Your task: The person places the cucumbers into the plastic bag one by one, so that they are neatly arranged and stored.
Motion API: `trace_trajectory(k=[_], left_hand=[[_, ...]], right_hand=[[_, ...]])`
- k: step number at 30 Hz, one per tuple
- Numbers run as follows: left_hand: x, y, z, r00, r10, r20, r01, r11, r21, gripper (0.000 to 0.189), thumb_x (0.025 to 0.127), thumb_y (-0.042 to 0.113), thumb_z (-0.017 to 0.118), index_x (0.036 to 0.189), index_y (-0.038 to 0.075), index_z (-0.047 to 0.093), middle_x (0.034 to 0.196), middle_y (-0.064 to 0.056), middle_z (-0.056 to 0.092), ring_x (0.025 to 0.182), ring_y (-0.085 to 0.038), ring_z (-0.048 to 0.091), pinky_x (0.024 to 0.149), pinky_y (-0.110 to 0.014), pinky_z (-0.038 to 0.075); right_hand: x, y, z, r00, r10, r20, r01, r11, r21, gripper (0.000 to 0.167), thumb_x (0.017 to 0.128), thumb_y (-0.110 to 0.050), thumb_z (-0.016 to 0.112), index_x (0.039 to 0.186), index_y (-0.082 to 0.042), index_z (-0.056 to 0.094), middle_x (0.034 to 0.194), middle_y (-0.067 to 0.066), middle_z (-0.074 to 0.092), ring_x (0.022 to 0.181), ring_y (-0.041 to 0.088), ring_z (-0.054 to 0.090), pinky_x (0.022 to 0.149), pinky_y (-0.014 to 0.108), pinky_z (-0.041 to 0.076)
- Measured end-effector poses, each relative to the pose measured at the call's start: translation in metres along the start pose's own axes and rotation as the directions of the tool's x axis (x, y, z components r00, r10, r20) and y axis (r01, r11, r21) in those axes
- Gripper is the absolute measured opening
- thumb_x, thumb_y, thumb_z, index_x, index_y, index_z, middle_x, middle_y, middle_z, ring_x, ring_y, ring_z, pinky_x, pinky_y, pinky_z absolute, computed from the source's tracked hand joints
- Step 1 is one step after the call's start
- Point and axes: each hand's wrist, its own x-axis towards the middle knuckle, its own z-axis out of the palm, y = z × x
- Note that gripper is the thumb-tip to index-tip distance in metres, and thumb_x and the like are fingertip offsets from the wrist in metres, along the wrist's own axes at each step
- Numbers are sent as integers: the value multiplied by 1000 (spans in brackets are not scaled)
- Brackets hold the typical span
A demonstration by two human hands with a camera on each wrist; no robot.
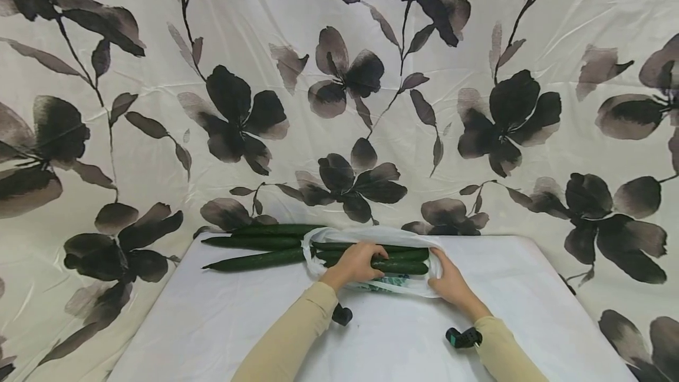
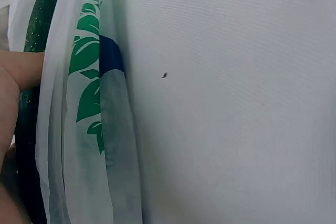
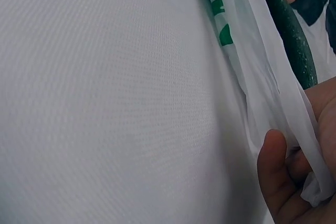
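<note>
A white plastic bag (image 1: pixel 424 293) with a green leaf print lies on its side, its mouth spread. Several long dark green cucumbers (image 1: pixel 405 267) lie in it, side by side. My left hand (image 1: pixel 356 263) reaches over the bag's edge and grips a cucumber, fingers on its far side. In the left wrist view a cucumber (image 2: pixel 32 145) runs along behind the bag's rim (image 2: pixel 52 114). At the bag's right end my right hand (image 1: pixel 453 280) holds the rim, which passes between thumb (image 3: pixel 274 156) and fingers in the right wrist view.
More cucumbers (image 1: pixel 254 261) lie to the left, their tips pointing left and their right ends at the bag. Under everything is a table with a white cover (image 1: pixel 223 323). A flowered cloth (image 1: pixel 339 134) hangs right behind the table's back edge.
</note>
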Motion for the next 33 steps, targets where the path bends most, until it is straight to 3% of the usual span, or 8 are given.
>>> trace_trajectory(k=[18,27,33], left_hand=[[0,-10,11,1000,4,-17,-4,1000,-28,37,78,34,84,112,24,71,95,11,59,86,-7,54,76,-25,48],[1,-12,18,998,49,-49,-46,997,68,37,79,39,82,112,28,71,96,11,59,88,-10,53,82,-31,46],[0,-12,21,998,23,-52,-20,999,46,36,78,40,82,111,29,72,95,10,56,85,-11,48,83,-34,43]], right_hand=[[0,2,1,1000,19,12,-19,1000,15,83,74,8,59,150,-1,26,153,26,26,140,46,20,109,59,21],[-2,2,1,1000,-8,16,8,1000,16,83,74,8,59,150,1,27,152,26,27,139,45,22,109,59,22],[-2,2,0,1000,-27,4,27,1000,5,83,72,8,60,149,2,29,151,27,29,138,46,24,109,59,24]])
